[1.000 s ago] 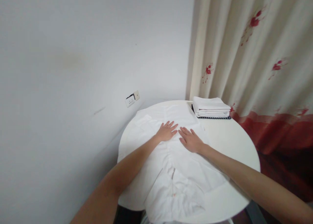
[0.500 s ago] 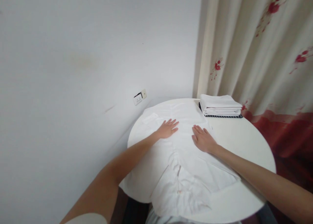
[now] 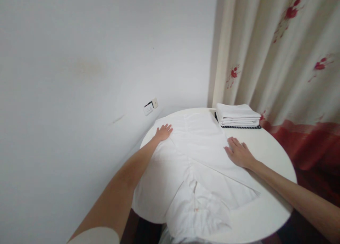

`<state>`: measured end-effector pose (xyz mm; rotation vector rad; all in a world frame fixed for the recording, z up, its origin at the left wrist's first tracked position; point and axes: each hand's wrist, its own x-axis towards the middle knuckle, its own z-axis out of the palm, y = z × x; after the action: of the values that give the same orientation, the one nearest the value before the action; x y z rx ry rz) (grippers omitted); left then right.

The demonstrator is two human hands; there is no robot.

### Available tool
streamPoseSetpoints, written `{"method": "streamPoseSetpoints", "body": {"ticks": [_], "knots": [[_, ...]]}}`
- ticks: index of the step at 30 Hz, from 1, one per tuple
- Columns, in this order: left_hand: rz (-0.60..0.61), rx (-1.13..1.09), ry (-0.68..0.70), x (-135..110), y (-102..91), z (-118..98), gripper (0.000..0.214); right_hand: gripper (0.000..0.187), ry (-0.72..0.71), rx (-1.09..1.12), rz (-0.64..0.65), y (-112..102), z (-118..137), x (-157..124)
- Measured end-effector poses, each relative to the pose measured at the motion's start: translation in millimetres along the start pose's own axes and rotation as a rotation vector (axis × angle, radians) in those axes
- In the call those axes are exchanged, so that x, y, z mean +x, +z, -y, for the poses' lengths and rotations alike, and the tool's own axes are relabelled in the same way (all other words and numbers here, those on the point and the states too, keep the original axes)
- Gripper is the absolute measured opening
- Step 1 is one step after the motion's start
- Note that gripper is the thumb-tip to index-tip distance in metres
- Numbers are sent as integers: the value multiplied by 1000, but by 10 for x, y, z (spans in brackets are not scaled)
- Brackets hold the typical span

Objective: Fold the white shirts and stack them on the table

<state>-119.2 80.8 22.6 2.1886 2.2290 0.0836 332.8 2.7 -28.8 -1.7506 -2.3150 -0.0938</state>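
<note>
A white cloth garment (image 3: 202, 137) lies spread over the round white table (image 3: 276, 166), its near part gathered and wrinkled and hanging toward the front edge. On the garment's far left side my left hand (image 3: 164, 132) rests flat with fingers spread. My right hand (image 3: 239, 152) is palm down at the garment's right edge, partly over the bare tabletop, fingers stretched out. Neither hand grips the fabric. A diagonal fold runs across the cloth between the hands and the near right corner.
A stack of folded white cloths (image 3: 239, 114) sits at the table's back right on a dark dotted piece (image 3: 241, 127). The white wall (image 3: 106, 59) with a socket (image 3: 148, 109) borders the left. A flowered curtain (image 3: 265, 59) hangs behind on the right.
My hands have moved apart across the garment, the left one to the left and the right one to the right edge. The cloth between them looks flatter, with a clearer diagonal fold.
</note>
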Motion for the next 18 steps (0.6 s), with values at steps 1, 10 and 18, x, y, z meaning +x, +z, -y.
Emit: {"method": "streamPoseSetpoints", "body": {"ticks": [1, 10, 18], "knots": [[-15, -5, 3, -30, -17, -73, 62, 64, 7, 2, -19, -22, 28, 8], [1, -47, 501, -732, 190, -1301, 64, 63, -340, 80, 26, -167, 747, -194], [18, -26, 416, -534, 248, -994, 62, 68, -263, 44, 89, -178, 602, -301]]}}
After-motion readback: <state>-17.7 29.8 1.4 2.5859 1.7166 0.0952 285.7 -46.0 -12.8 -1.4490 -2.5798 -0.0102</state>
